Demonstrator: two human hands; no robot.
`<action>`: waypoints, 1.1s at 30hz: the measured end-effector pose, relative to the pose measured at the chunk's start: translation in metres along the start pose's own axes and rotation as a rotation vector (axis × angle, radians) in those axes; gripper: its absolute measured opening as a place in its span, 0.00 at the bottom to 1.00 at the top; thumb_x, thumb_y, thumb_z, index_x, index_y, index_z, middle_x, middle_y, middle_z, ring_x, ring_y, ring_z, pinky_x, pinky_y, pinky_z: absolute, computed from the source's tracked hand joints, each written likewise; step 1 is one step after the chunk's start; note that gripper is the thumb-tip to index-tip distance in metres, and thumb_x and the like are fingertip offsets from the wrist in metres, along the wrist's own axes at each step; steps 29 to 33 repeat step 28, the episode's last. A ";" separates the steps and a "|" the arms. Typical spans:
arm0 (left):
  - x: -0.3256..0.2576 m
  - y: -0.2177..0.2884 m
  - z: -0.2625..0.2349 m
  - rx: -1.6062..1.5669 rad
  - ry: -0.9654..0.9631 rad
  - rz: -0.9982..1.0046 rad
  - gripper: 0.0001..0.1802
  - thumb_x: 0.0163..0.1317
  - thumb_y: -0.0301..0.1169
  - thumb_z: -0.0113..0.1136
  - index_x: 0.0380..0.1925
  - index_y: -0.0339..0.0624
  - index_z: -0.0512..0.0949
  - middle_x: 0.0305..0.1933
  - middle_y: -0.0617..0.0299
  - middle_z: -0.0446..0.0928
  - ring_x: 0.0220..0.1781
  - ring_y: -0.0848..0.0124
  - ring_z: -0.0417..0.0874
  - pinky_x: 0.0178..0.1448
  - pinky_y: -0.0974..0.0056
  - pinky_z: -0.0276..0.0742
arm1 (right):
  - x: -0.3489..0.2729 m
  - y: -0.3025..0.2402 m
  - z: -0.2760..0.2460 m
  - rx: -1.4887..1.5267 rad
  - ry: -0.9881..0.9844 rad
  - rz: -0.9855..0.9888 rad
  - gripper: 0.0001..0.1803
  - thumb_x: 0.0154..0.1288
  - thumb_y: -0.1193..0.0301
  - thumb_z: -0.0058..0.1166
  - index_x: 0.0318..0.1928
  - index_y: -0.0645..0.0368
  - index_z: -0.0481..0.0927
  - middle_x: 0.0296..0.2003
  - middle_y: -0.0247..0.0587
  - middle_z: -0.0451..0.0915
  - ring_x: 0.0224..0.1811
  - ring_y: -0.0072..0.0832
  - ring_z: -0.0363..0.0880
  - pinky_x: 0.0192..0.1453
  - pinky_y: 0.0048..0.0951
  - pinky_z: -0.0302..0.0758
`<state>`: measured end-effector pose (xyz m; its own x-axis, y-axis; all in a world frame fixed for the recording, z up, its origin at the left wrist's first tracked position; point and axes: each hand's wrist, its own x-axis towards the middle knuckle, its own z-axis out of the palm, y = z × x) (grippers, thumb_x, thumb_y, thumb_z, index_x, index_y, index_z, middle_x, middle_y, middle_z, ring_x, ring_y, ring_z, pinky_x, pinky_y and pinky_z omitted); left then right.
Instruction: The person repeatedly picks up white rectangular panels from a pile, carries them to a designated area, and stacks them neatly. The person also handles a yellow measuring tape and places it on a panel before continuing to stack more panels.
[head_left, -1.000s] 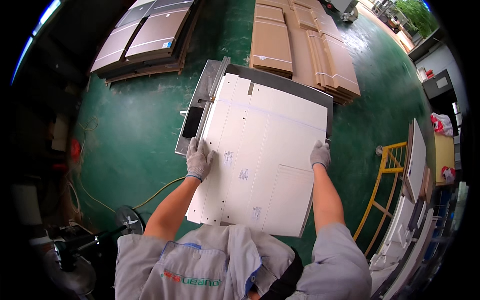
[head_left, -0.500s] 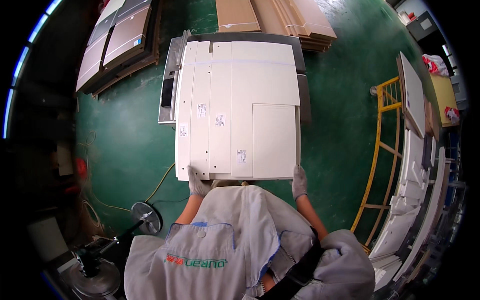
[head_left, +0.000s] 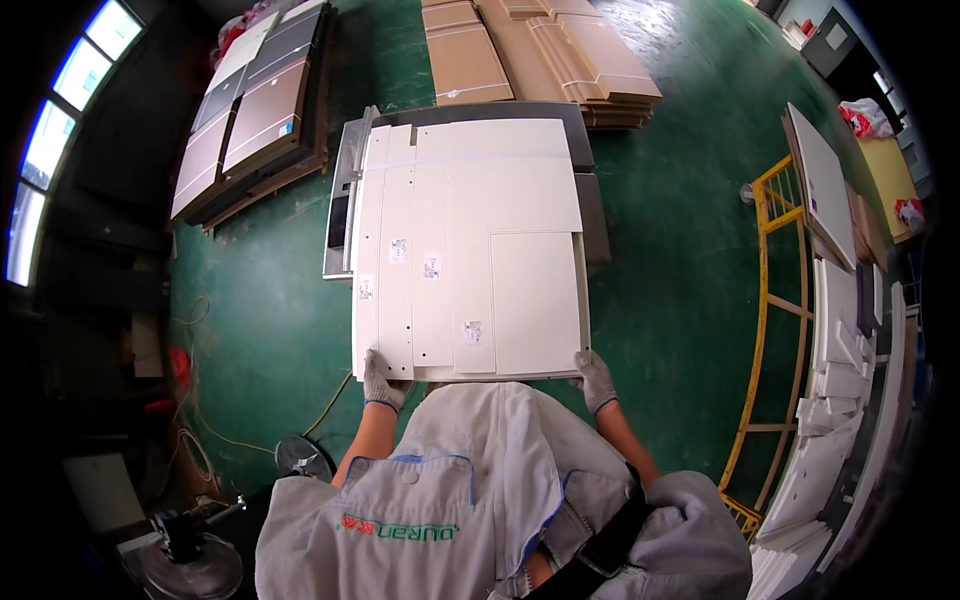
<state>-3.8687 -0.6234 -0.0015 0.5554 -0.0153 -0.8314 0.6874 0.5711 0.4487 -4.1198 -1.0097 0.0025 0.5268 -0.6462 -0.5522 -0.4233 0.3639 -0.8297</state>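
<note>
A strapped stack of white panels [head_left: 520, 180] lies in front of me, with small drilled holes and several paper labels on its top faces. My left hand [head_left: 383, 385], in a pale knit glove, grips the near left corner, thumb on top and fingers mostly hidden below the edge. At the near right corner, my right hand [head_left: 595, 382], gloved too, is closed around the edge in the same way. The stack's far part overlaps a grey support [head_left: 590, 215], which shows past its far and right sides. A metal rail [head_left: 352, 215] runs along the left side.
Strapped brown boards [head_left: 470, 65] lie beyond the stack, and more strapped panels [head_left: 265, 115] stand on a pallet at far left. A yellow rack frame [head_left: 757, 350] with leaning white panels [head_left: 830, 400] lines the right. A round metal base [head_left: 302, 457] and a cable [head_left: 330, 405] sit at lower left.
The view has tilted up, so the stack, my hands and the far boards appear lower in the picture. Both hands keep hold of the same near corners.
</note>
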 end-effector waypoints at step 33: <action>0.160 0.141 0.311 0.253 0.022 -0.071 0.38 0.66 0.66 0.58 0.69 0.58 0.71 0.67 0.57 0.75 0.67 0.52 0.75 0.67 0.34 0.72 | 0.269 -0.241 0.118 -0.078 0.122 0.104 0.35 0.63 0.46 0.66 0.63 0.54 0.82 0.54 0.31 0.84 0.46 0.20 0.79 0.34 0.30 0.74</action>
